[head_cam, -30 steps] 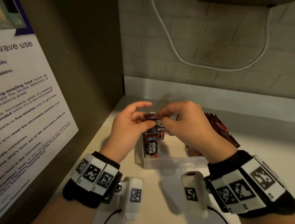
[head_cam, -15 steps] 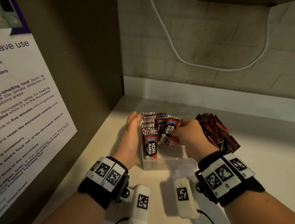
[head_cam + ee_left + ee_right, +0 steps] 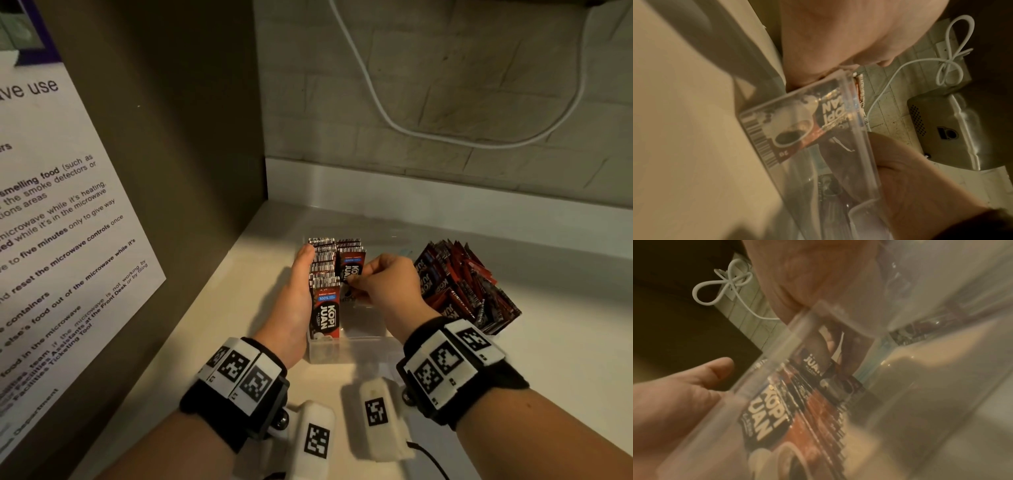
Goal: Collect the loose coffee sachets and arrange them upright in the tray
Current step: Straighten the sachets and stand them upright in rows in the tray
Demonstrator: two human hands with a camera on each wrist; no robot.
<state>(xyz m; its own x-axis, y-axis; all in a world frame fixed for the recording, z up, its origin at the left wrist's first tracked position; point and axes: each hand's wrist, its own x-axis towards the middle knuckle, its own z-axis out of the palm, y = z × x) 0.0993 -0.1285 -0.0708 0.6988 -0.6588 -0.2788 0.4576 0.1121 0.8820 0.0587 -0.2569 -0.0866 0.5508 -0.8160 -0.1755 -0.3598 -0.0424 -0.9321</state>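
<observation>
Tray: a clear plastic tray [image 3: 359, 346] sits on the pale counter [image 3: 239, 294], at about 6 o'clock from the wall corner.
Left row: sachets [image 3: 323, 270] stand upright along the tray's 9 o'clock wall, the nearest one showing its "KOPI JUAN" front.
Second row: a shorter row [image 3: 349, 248] stands just beside it, toward 3 o'clock, at the far end of the tray.
Left hand: the left hand [image 3: 294, 301] lies flat, fingers straight, against the outside of the tray's 9 o'clock wall; it holds nothing.
Right hand: the right hand [image 3: 387, 287] reaches into the tray with fingers curled, pinching the front sachet [image 3: 351, 270] of the second row, which stands upright.
Loose heap: a pile of red and black sachets [image 3: 462, 287] lies on the counter at 3 o'clock of the tray, near it.
Wall: a white cable [image 3: 411, 130] hangs in a loop at 12 o'clock.
Side panel: a printed notice [image 3: 51, 240] at 9 o'clock.
</observation>
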